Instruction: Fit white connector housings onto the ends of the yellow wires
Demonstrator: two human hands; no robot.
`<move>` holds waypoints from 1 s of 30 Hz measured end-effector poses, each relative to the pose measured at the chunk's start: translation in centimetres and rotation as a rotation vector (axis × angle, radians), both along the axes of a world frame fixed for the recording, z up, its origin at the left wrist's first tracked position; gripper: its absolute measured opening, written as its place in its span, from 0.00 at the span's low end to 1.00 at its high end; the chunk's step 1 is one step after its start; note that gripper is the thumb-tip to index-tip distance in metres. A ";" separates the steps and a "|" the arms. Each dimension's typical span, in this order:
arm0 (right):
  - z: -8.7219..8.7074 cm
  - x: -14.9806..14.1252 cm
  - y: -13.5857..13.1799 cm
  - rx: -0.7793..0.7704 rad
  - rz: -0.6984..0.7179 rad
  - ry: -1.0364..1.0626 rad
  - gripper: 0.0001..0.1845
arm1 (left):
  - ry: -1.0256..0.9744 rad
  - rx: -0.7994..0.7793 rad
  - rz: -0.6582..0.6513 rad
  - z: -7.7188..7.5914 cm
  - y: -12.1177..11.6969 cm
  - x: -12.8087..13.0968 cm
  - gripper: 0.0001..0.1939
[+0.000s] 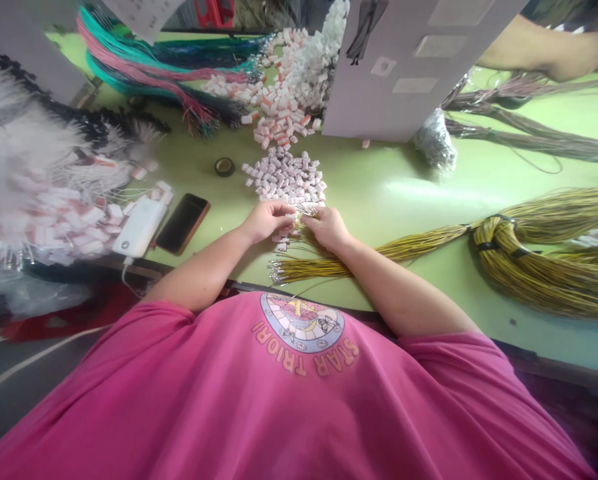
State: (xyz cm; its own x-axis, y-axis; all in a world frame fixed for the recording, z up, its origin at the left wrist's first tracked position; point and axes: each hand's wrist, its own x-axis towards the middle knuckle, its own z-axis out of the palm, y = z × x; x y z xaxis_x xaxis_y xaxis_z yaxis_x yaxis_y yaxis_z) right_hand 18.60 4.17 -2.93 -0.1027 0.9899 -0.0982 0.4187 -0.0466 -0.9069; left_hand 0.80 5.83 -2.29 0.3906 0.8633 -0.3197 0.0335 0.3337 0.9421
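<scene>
My left hand (267, 221) is closed in a pinch at the near edge of a pile of small white connectors (289, 175). A small white connector seems to be between its thumb and finger, partly hidden by the fingertips. Close beside it, my right hand (333, 232) is closed around a few thin yellow wires, whose pale tips fan out toward the left hand. Below the hands, a bundle of yellow wires (313, 269) lies on the green table (379, 200), its metal-tipped ends pointing left. This bundle runs under my right forearm to the right.
A phone (183, 223), a white power bank (139, 227) and a tape roll (224, 167) lie left. Beyond are teal and pink wires (169, 67) and more connectors (283, 120). A grey panel (379, 87) stands ahead; another person's arm (539, 50) shows behind it. Coiled yellow wires (529, 267) lie right.
</scene>
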 end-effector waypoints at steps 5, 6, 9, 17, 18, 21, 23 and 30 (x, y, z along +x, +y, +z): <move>-0.2 -0.1 -0.2 -0.013 0.038 0.058 0.13 | 0.105 -0.046 0.019 0.5 -0.8 1.2 0.07; -0.3 -0.1 -0.2 -0.017 0.032 0.076 0.13 | 0.122 -0.037 0.018 0.6 -0.8 1.3 0.07; -0.5 0.1 -0.2 -0.015 0.006 0.152 0.14 | 0.228 0.096 -0.014 1.0 -0.3 0.7 0.08; -0.9 0.9 0.0 -0.047 -0.100 0.389 0.11 | 0.865 0.447 0.007 2.3 3.6 -7.1 0.12; -0.9 0.9 0.0 -0.086 -0.101 0.413 0.11 | 0.887 0.427 -0.026 2.0 3.8 -7.6 0.13; -0.8 0.8 0.0 -0.151 -0.094 0.435 0.10 | 0.843 0.412 -0.051 1.2 3.8 -7.6 0.12; -0.7 0.7 0.0 -0.151 -0.094 0.417 0.09 | 0.772 0.429 -0.018 1.2 3.5 -7.0 0.08; -0.5 0.5 -0.1 -0.134 -0.075 0.412 0.07 | 0.209 0.160 0.000 2.9 1.2 -3.1 0.08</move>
State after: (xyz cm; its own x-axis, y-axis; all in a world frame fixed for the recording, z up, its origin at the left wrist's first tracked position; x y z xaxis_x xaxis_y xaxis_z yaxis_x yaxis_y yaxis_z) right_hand 19.13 4.11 -3.44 -0.0888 0.9773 -0.1922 0.0143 -0.1917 -0.9813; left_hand -2.27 7.01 0.58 0.3304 0.9093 -0.2530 0.2328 0.1813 0.9555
